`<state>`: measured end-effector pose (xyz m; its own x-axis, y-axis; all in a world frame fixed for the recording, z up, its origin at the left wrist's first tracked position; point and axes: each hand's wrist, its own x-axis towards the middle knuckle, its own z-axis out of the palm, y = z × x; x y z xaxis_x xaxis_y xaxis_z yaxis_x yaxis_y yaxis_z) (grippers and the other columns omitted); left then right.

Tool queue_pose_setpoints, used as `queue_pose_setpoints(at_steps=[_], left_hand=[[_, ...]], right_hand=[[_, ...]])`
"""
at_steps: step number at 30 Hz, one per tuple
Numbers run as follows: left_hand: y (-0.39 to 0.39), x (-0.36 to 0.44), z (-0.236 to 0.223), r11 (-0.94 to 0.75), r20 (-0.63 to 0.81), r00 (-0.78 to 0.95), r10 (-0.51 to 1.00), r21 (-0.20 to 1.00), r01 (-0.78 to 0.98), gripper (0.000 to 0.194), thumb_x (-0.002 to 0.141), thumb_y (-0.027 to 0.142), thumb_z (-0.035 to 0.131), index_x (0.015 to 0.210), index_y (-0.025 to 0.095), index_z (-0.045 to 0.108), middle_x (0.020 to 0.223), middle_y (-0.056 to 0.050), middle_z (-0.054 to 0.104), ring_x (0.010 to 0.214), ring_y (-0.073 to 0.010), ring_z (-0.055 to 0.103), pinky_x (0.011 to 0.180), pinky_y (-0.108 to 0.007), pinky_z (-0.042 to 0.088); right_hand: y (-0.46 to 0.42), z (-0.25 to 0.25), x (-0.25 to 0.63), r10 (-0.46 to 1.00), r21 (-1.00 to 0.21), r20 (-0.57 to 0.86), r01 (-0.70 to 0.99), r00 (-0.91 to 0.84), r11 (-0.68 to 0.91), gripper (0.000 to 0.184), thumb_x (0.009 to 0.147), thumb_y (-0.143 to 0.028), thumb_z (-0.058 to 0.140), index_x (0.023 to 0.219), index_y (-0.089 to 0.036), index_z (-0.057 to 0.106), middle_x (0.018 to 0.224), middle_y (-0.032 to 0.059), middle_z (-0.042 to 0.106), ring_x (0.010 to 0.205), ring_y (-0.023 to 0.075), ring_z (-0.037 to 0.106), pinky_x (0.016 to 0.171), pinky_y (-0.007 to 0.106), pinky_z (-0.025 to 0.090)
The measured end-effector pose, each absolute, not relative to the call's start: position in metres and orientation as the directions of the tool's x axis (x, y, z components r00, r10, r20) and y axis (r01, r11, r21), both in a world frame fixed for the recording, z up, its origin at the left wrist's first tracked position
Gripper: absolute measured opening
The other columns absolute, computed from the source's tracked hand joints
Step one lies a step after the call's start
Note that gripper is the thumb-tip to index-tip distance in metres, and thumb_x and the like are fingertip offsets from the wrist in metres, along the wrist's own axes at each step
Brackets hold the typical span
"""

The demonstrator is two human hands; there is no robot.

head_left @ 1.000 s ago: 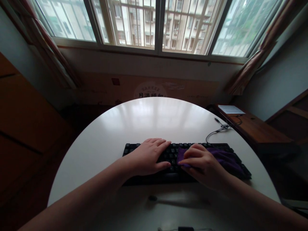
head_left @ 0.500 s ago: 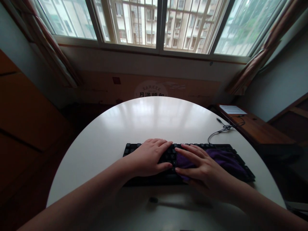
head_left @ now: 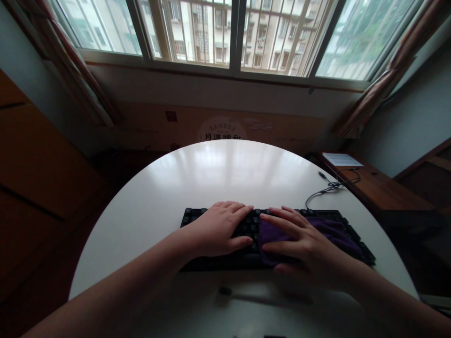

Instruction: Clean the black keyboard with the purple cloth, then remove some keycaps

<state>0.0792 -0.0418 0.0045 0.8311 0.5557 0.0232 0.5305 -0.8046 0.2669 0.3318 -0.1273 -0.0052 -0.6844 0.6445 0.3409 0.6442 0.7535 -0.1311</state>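
A black keyboard lies across the white round table. My left hand rests flat on its left half, fingers stretched out and thumb apart, gripping nothing. Over the keyboard's right part a purple cloth is spread. My right hand lies on that cloth with its fingers spread, pressing rather than grasping it. Many keys are hidden beneath the hands and the cloth.
Nearer me on the white table lies a thin-handled thing with a dark head, too dim to name. A black cable coils at the right edge, beside a brown wooden desk bearing white paper.
My right hand has shifted slightly to the right, and more of the cloth's left edge shows. The left hand stays in place on the keyboard.
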Motion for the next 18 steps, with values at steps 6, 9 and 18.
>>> queue_pose_setpoints(at_steps=[6,9,18], left_hand=[[-0.0409,0.0789,0.0028,-0.810,0.037,0.833,0.551,0.265,0.524,0.070,0.088,0.055,0.055,0.147,0.024,0.035,0.147,-0.009,0.047,0.134,-0.0292,0.042,0.111,-0.041,0.030],[-0.0402,0.0787,0.0020,-0.811,0.043,0.835,0.549,0.268,0.520,0.069,0.088,0.055,0.054,0.147,0.025,0.035,0.147,-0.009,0.047,0.134,-0.0295,0.043,0.110,-0.042,0.031],[-0.0408,0.0786,0.0029,-0.806,0.040,0.831,0.555,0.272,0.526,0.070,0.087,0.055,0.056,0.147,0.025,0.036,0.146,-0.009,0.048,0.133,-0.0293,0.043,0.110,-0.042,0.031]], right_hand=[[-0.1303,-0.0054,0.3244,0.672,-0.134,0.308,0.668,-0.673,0.732,0.033,0.090,-0.028,0.061,0.122,-0.035,0.067,0.155,0.0035,0.036,0.143,0.0314,0.030,0.116,0.057,0.025],[-0.1309,-0.0044,0.3242,0.679,-0.133,0.291,0.674,-0.674,0.726,0.034,0.091,-0.028,0.060,0.123,-0.036,0.066,0.155,0.0030,0.035,0.144,0.0319,0.028,0.115,0.058,0.026],[-0.1310,-0.0024,0.3260,0.669,-0.133,0.298,0.665,-0.681,0.735,0.032,0.091,-0.024,0.061,0.120,-0.034,0.068,0.154,0.0033,0.038,0.143,0.0314,0.031,0.115,0.057,0.026]])
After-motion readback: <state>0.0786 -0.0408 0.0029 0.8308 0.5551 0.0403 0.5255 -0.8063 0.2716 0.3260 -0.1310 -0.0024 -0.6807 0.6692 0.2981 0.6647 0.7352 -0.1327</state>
